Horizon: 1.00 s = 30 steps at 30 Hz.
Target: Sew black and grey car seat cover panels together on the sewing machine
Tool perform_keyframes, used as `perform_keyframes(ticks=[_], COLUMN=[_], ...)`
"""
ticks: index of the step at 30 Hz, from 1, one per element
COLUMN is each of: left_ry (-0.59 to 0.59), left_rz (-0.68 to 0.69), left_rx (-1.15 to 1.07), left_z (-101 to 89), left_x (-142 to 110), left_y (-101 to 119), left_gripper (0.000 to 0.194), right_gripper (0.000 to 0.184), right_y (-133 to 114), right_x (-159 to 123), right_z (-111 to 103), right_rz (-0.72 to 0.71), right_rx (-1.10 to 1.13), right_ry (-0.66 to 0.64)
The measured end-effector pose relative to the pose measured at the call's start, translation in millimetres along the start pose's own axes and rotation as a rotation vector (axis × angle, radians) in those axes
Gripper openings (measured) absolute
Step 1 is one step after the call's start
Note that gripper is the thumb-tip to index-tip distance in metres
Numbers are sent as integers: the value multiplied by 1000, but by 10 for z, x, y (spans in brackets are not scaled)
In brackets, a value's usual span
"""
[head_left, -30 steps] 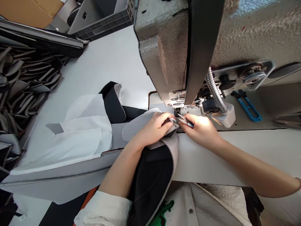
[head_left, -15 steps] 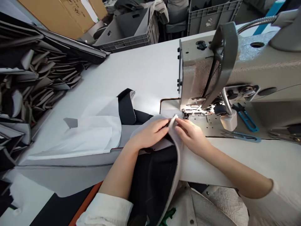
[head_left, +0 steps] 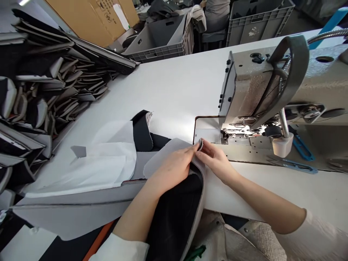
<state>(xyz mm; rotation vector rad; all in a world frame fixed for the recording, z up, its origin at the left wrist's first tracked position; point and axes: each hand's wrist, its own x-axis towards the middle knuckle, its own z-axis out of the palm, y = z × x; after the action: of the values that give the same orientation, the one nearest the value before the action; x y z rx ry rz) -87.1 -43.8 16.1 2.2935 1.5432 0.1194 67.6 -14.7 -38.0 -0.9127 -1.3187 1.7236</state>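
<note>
My left hand [head_left: 174, 165] lies on a grey and black fabric piece [head_left: 176, 203] at the front of the table, its fingertips pinching the piece's folded grey edge [head_left: 200, 144]. My right hand [head_left: 214, 159] meets it from the right and pinches the same edge. Both hands sit just left of the needle area [head_left: 231, 132] of the grey sewing machine [head_left: 272, 83]. The black part of the piece hangs over the table's front edge toward my lap.
White sheets [head_left: 108, 159] and grey panels [head_left: 81, 203] lie to the left. Stacked dark cut pieces [head_left: 35, 98] fill the far left. Blue snips [head_left: 292, 165] and a blue tool [head_left: 300, 146] rest on the machine bed. Grey crates [head_left: 163, 40] and cardboard boxes [head_left: 89, 18] stand behind the white table [head_left: 174, 83].
The head has risen and pulled back from the machine. My right hand no longer holds the snips, which lie on the bed. Both hands have drawn the fabric edge left, away from the needle.
</note>
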Motion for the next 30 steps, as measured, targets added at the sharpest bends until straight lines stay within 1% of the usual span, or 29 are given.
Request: perform_keyframes(ticks=[3, 6, 9, 11, 13, 15, 18, 20, 22, 23, 24, 26, 28, 30], left_ry=[128, 226, 313, 350, 367, 384, 387, 365, 327, 302, 286, 299, 371, 427], left_rz=[-32, 45, 107, 134, 129, 59, -86, -129, -146, -157, -174, -222, -276, -304], left_rx=[159, 305, 333, 285, 221, 168, 112, 54, -68, -157, -254, -423, -513, -532], left_z=[92, 112, 91, 75, 55, 27, -26, -53, -61, -56, -44, -4, 49, 95], left_x=[117, 172, 157, 138, 130, 138, 187, 248, 327, 372, 419, 513, 598, 661], left_y=[88, 190, 235, 221, 188, 160, 146, 138, 105, 77, 43, -33, -100, -143], left_gripper=[55, 44, 40, 40, 39, 37, 33, 26, 15, 14, 18, 23, 24, 22], right_gripper=[29, 22, 19, 21, 25, 29, 30, 26, 22, 21, 20, 21, 22, 23], right_y=[-32, -109, -204, -239, -241, -222, -182, -155, -125, -110, -95, -70, -53, -42], right_x=[-12, -45, -68, -66, -48, -17, 47, 92, 128, 139, 144, 141, 130, 120], right_z=[15, 28, -4, -55, -115, -170, -233, -277, -332, -362, -391, -436, -456, -456], right_rz=[3, 2, 10, 32, 46, 33, 21, 11, -18, -25, -19, 28, 96, 155], right_rx=[6, 55, 112, 85, 5, -78, -114, -127, -148, -145, -128, -49, 54, 137], right_ry=[-18, -25, -58, -81, -78, -69, -56, -17, -30, -74, -136, -245, -267, -241])
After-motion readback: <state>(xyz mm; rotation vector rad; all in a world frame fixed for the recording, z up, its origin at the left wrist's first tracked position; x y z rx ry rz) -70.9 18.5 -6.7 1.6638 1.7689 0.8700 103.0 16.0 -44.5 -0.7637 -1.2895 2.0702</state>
